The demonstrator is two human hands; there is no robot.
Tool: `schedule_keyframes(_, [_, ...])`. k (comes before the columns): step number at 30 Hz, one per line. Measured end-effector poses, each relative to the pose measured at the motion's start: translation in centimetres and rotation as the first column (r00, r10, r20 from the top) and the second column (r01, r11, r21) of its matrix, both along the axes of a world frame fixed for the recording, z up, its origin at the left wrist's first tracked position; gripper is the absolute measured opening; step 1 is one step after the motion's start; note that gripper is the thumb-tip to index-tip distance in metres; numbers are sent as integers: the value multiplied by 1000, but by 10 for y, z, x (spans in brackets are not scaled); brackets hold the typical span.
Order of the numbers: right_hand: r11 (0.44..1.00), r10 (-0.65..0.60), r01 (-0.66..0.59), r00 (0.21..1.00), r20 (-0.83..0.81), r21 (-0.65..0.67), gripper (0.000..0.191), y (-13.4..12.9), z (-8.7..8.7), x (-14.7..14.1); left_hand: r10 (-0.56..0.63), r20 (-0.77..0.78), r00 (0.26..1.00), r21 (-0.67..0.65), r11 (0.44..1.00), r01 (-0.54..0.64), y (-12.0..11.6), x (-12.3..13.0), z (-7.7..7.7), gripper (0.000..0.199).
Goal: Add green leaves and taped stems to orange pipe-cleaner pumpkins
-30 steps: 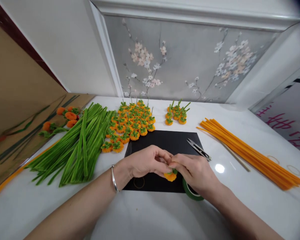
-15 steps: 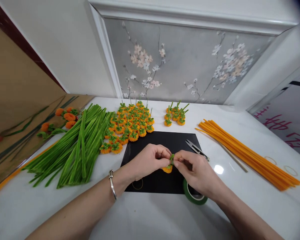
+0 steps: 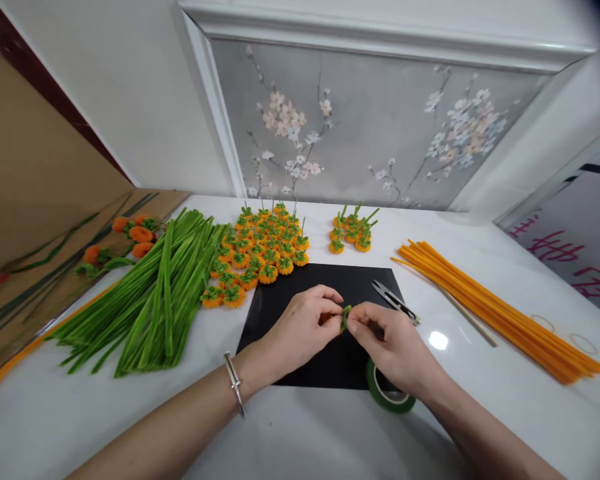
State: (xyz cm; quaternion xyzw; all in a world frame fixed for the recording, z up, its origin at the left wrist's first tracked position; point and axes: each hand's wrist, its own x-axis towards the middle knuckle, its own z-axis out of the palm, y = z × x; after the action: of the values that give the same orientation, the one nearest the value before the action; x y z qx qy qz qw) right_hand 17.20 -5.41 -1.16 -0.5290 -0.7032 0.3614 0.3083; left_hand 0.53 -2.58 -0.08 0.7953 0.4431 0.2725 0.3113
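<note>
My left hand [image 3: 304,328] is closed around a small orange-and-green pipe-cleaner flower [image 3: 345,315], which is mostly hidden by the fingers. Thumb and fingers of my right hand [image 3: 389,341] pinch the green piece on top of it. Both hands are held over a black mat [image 3: 310,367]. Just under my right hand lies a roll of green floral tape [image 3: 389,402], partly covered. Thread snips [image 3: 396,301] rest beyond the right hand, at the mat's right edge.
Green pipe cleaners [image 3: 155,307] lie at left, near orange flowers [image 3: 141,234]. Behind the mat stand many orange-and-green pieces [image 3: 267,257] and a smaller group [image 3: 351,233]. Orange pipe cleaners [image 3: 500,310] and a thin stick [image 3: 467,317] lie right. A wall [image 3: 380,120] closes the back.
My left hand has rolled over, its fingers now covering most of the orange flower. My right hand stays nearly in place, still pinching the green piece.
</note>
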Motion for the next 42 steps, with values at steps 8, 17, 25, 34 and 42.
schedule_keyframes(8, [995, 5, -6, 1000, -10, -101, 28, 7, -1, 12, 7, -46, 999, 89, 996, -3, -3, 3, 2, 23])
schedule_keyframes(17, [970, 24, -79, 973, 229, 232, 24, 14, 0, 3, -2, -26, 1000, 88, 996, 5, -4, 3, 3, 22])
schedule_keyframes(25, [906, 172, -237, 963, 207, 349, 26, 18, 5, 3, -24, 263, 965, -381, 916, 126, 7, -5, 2, 13])
schedule_keyframes(34, [992, 106, -114, 985, -138, -53, 12, 15, 4, 4, 19, 224, 974, -178, 984, 22, 4, -2, 3, 16])
schedule_keyframes(42, [996, 76, -85, 972, -222, -29, 10, 14, 5, 0, 30, 264, 964, -281, 959, 47, 5, 0, 1, 14])
